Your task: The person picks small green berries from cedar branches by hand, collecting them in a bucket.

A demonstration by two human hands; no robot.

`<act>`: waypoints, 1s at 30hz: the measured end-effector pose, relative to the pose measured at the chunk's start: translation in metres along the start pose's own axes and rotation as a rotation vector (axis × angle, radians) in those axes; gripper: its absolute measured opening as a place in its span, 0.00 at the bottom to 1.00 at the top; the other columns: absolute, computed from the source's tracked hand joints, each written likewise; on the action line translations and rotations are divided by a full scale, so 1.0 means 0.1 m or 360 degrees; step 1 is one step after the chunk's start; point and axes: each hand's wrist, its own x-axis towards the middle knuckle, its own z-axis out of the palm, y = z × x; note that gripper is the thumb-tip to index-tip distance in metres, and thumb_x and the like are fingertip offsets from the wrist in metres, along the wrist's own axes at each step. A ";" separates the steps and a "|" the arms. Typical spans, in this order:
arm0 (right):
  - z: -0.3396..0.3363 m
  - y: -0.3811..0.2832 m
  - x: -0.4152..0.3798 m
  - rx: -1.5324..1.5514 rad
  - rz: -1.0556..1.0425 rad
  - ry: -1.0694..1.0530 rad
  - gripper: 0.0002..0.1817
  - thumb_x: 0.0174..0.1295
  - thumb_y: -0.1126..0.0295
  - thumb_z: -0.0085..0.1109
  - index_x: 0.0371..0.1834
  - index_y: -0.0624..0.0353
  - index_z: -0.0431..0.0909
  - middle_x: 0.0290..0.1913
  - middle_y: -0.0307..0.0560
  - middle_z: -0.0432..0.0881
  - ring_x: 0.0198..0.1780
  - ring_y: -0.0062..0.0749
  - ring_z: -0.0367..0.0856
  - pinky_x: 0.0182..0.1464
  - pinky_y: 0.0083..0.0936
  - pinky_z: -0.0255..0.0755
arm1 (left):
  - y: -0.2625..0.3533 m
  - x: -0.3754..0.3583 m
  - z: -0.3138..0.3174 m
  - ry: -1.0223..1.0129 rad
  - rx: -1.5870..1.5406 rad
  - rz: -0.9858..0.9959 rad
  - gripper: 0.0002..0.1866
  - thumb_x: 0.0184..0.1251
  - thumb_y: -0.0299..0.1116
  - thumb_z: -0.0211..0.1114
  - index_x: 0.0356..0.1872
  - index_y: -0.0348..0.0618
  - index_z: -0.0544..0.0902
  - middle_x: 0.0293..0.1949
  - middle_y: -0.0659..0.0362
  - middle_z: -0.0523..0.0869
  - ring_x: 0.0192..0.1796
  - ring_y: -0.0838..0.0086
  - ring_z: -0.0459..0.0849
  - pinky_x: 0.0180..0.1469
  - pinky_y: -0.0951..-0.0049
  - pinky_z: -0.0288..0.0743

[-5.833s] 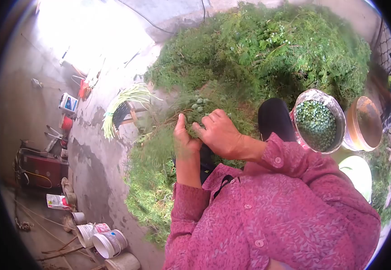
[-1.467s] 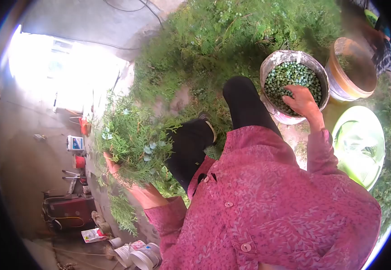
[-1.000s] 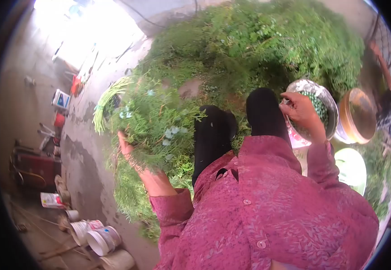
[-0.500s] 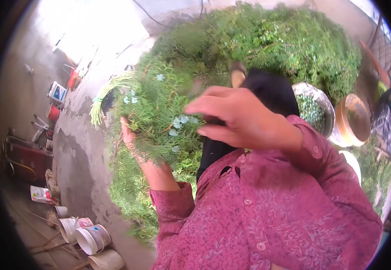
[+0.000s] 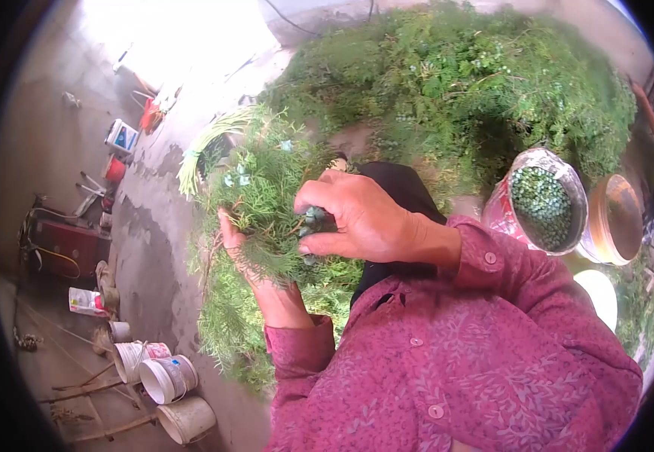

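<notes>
My left hand point(image 5: 248, 252) is wrapped round the underside of a leafy green branch point(image 5: 266, 203), which has pale blue-green cones point(image 5: 238, 178) among its foliage. From the right, my right hand point(image 5: 349, 218) reaches over the same branch, its thumb and fingers closed round a few bluish cones point(image 5: 313, 220). Those fingers partly hide the cones. To the right stands a bucket point(image 5: 496, 203) holding many round green cones point(image 5: 541, 205).
A large heap of cut greenery point(image 5: 455, 83) lies at the back. Beside the bucket is a tan container point(image 5: 619, 218). White buckets point(image 5: 167, 379) lie at lower left, near a dark red box point(image 5: 67, 247). Another person's arm point(image 5: 652, 120) shows at far right.
My right hand has moved left and down onto the branch and closed on the cones. The view has shifted, and the bucket of cones shows more fully.
</notes>
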 end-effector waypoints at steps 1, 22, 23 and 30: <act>0.05 0.03 0.03 0.0045 0.0027 0.0019 0.18 0.45 0.64 0.65 0.37 0.58 0.71 0.29 0.52 0.73 0.35 0.48 0.75 0.35 0.40 0.68 | 0.00 0.03 -0.07 -0.0017 -0.0051 -0.0028 0.24 0.68 0.49 0.45 0.55 0.42 0.69 0.50 0.51 0.76 0.48 0.62 0.78 0.48 0.60 0.75; 0.58 0.61 0.02 0.0722 0.0403 -0.0364 0.07 0.48 0.73 0.57 0.31 0.60 0.72 0.21 0.43 0.74 0.22 0.31 0.73 0.25 0.27 0.67 | -0.34 0.48 -0.74 0.0330 -0.0121 -0.0234 0.25 0.70 0.50 0.41 0.56 0.40 0.69 0.48 0.52 0.78 0.45 0.62 0.79 0.47 0.60 0.76; 0.55 0.60 0.02 0.1220 0.0734 -0.0643 0.07 0.49 0.71 0.57 0.29 0.61 0.72 0.21 0.42 0.75 0.20 0.29 0.72 0.23 0.26 0.67 | -0.32 0.48 -0.76 0.0368 -0.0125 -0.0297 0.26 0.70 0.50 0.41 0.57 0.41 0.68 0.48 0.51 0.78 0.45 0.61 0.79 0.47 0.60 0.76; 0.48 0.82 -0.06 0.2587 0.1411 -0.0618 0.06 0.61 0.68 0.53 0.34 0.59 0.74 0.30 0.39 0.77 0.22 0.18 0.73 0.19 0.12 0.64 | -0.26 0.42 -0.89 0.0515 -0.0090 -0.0239 0.29 0.68 0.53 0.41 0.61 0.42 0.65 0.55 0.50 0.74 0.52 0.57 0.75 0.53 0.55 0.71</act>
